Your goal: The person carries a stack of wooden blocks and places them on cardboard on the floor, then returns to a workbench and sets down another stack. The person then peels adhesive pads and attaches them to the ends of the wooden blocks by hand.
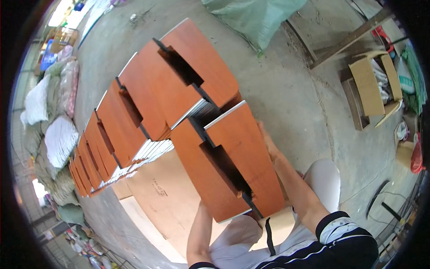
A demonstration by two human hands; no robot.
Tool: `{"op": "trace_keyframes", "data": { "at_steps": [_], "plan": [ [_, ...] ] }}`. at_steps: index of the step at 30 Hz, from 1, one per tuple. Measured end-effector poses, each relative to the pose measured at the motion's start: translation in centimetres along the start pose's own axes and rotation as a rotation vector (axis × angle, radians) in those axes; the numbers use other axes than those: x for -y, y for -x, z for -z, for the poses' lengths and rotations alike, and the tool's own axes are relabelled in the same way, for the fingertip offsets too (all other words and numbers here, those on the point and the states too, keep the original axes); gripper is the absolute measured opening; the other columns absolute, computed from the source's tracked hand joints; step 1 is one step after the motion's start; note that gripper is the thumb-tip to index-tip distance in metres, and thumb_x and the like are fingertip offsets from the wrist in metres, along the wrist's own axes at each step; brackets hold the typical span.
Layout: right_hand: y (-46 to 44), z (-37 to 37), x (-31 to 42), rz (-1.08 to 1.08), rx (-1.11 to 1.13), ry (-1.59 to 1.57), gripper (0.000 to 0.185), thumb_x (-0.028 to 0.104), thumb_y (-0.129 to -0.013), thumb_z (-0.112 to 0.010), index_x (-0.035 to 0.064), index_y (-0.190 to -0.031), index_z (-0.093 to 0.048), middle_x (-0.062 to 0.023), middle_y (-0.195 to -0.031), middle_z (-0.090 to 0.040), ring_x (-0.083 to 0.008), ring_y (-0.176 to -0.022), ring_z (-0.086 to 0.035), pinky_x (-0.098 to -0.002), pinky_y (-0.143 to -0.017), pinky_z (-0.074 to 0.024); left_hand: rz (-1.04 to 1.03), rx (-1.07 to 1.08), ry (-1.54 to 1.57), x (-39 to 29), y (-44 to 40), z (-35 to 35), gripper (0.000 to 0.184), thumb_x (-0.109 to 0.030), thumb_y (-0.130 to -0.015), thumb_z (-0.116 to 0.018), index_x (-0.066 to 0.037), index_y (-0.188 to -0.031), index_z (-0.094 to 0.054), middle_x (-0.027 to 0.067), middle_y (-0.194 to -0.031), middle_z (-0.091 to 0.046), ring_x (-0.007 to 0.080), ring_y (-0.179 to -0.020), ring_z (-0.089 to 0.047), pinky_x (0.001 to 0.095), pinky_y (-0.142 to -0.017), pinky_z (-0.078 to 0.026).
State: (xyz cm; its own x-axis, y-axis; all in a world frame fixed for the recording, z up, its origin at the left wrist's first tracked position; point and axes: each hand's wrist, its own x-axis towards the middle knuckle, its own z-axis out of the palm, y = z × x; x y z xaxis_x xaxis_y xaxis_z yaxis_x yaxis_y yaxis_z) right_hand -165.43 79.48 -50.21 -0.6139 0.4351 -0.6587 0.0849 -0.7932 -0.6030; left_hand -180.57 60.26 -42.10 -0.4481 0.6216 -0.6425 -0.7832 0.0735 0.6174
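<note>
An open cardboard box [367,92] sits on the concrete floor [309,125] at the right, flaps up, with pale grey, crumpled material [381,83] inside; what that material is I cannot tell. A green sack [255,20] lies on the floor beyond the work, cut off by the top of the view, its contents hidden. Along the left side, white sacks [62,136] are heaped with darker ones, their contents also hidden.

The near wooden piece [260,168], reddish-brown with a dark slot down its middle, is in front of the person, above the right-hand edge of a flat cardboard sheet [165,197] with small print on it. The row of wooden pieces [148,85], similarly slotted, runs along the sheet's far edge and away to the left.

The right hand [265,136] is against the far right side of the near wooden piece; its fingers are hidden, so I cannot tell how far closed it is. The left forearm [200,237] reaches up to that piece's lower left side, where the left hand is out of sight behind it, its grip impossible to tell.
</note>
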Motion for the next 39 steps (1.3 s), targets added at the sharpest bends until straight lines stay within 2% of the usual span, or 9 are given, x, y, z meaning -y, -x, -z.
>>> {"op": "trace_keyframes", "data": {
  "at_steps": [8, 10, 15, 19, 21, 24, 26, 29, 39],
  "plan": [
    [9.5, -6.5, 12.1, 0.342, -0.008, 0.180, 0.088, 0.073, -0.088, -0.018, 0.0114, -0.150, -0.006, -0.0069, -0.156, -0.003, -0.0222, -0.144, 0.001, -0.0415, -0.115, -0.0048, -0.121, -0.010, -0.012, -6.1, 3.6, -7.2, 0.077, -0.068, -0.092, -0.021, -0.008, -0.136, -0.039, 0.0080, -0.131, -0.048, 0.0222, -0.121, -0.046, 0.0344, -0.098, -0.041],
    [11.1, -9.4, 12.8, 0.084, 0.105, 0.229, 0.090, 0.075, -0.086, -0.018, 0.0118, -0.150, -0.006, -0.0079, -0.156, -0.002, -0.0223, -0.144, 0.000, -0.0414, -0.115, -0.0054, -0.066, -0.026, -0.070, -6.3, 4.4, -8.8, 0.078, -0.069, -0.091, -0.020, -0.008, -0.137, -0.038, 0.0090, -0.131, -0.048, 0.0225, -0.121, -0.045, 0.0345, -0.099, -0.040],
    [10.0, -7.8, 12.0, -0.037, 0.253, 0.131, 0.091, 0.075, -0.086, -0.018, 0.0120, -0.150, -0.005, -0.0097, -0.156, -0.003, -0.0224, -0.143, -0.002, -0.0418, -0.115, -0.0066, 0.037, 0.053, -0.128, -6.6, 4.7, -9.6, 0.082, -0.072, -0.089, -0.023, -0.009, -0.141, -0.033, 0.0108, -0.134, -0.043, 0.0235, -0.120, -0.044, 0.0375, -0.098, -0.041],
    [9.6, -5.6, 11.7, 0.165, 0.145, 0.301, 0.088, 0.072, -0.088, -0.017, 0.0093, -0.149, -0.011, -0.0115, -0.155, -0.011, -0.0250, -0.143, -0.010, -0.0406, -0.114, -0.0131, -0.093, 0.027, -0.497, -6.8, 7.8, -6.4, 0.069, -0.052, -0.094, -0.031, -0.004, -0.144, -0.027, 0.0141, -0.147, -0.030, 0.0255, -0.135, -0.030, 0.0367, -0.107, -0.030],
    [10.6, -1.8, 11.6, 0.344, -0.018, 0.753, 0.078, 0.060, -0.094, -0.025, 0.0024, -0.146, -0.021, -0.0163, -0.151, -0.024, -0.0282, -0.140, -0.022, -0.0382, -0.113, -0.0189, -0.184, 0.043, -0.812, -7.0, 11.4, -3.8, 0.059, -0.034, -0.099, -0.041, 0.000, -0.144, -0.025, 0.0161, -0.151, -0.024, 0.0255, -0.140, -0.023, 0.0356, -0.110, -0.025],
    [14.4, 2.1, 11.7, 0.304, -0.069, 1.396, 0.054, 0.033, -0.093, -0.049, -0.0012, -0.134, -0.042, -0.0236, -0.124, -0.055, -0.0345, -0.118, -0.051, -0.0390, -0.102, -0.0360, -0.367, 0.009, -1.379, -8.1, 21.0, -1.3, 0.032, -0.010, -0.087, -0.056, -0.001, -0.117, -0.057, 0.0143, -0.109, -0.063, 0.0280, -0.095, -0.059, 0.0360, -0.083, -0.046],
    [17.0, 2.3, 11.9, 0.230, 0.052, 1.808, 0.039, 0.021, -0.084, -0.056, -0.0003, -0.117, -0.057, -0.0197, -0.093, -0.066, -0.0358, -0.090, -0.061, -0.0432, -0.084, -0.0449, -0.521, -0.016, -1.752, -6.1, 25.2, 0.7, 0.035, -0.014, -0.080, -0.065, -0.006, -0.114, -0.060, 0.0138, -0.114, -0.062, 0.0255, -0.109, -0.057, 0.0458, -0.095, -0.038],
    [17.1, 2.9, 11.4, 0.527, 0.175, 1.839, 0.025, 0.019, -0.083, -0.055, 0.0026, -0.100, -0.066, -0.0146, -0.079, -0.066, -0.0335, -0.078, -0.061, -0.0446, -0.073, -0.0461, -0.676, 0.023, -1.728, -6.6, 25.8, -0.1, 0.022, -0.009, -0.075, -0.064, -0.006, -0.096, -0.063, 0.0114, -0.098, -0.065, 0.0269, -0.088, -0.061, 0.0418, -0.081, -0.044],
    [18.8, 4.7, 11.5, 0.438, 0.076, 1.868, 0.019, 0.016, -0.079, -0.054, 0.0060, -0.085, -0.069, -0.0134, -0.080, -0.066, -0.0335, -0.079, -0.060, -0.0452, -0.072, -0.0463, -0.572, 0.221, -1.515, -8.5, 23.1, 0.4, 0.015, -0.006, -0.069, -0.062, -0.006, -0.084, -0.062, 0.0112, -0.089, -0.064, 0.0297, -0.080, -0.060, 0.0401, -0.070, -0.046]
  ]
}}
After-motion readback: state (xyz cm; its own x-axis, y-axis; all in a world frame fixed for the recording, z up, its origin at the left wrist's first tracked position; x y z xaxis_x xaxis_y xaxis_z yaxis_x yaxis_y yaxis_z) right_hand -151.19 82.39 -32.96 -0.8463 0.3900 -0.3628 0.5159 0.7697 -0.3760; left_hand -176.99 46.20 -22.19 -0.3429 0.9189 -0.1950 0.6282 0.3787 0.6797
